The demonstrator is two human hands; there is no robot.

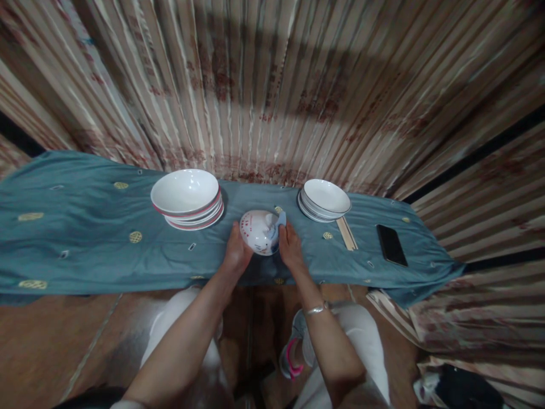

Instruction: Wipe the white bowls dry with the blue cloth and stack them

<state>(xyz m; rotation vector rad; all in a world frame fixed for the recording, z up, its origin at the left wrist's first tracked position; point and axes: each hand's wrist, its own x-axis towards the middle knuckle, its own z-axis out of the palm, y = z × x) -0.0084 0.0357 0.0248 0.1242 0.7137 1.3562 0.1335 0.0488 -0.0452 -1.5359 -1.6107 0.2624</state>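
The left hand [239, 250] grasps the left side of one bowl [256, 233], between the two dish stacks [187, 196]; the right hand [290, 244] grasps one apparent spoon [281, 219] at its right. Step in hand, as judged: steadying both; any move calls for level support. Outward: stack layers uncountable, chopsticks [347, 234] of unclear number, one phone [392, 245].

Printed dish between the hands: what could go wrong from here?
The glossy printed dish could slip from between the left hand and right hand, close to the front edge of the table.

The large bowl juts past the stack beneath it, so a bump might tip it.
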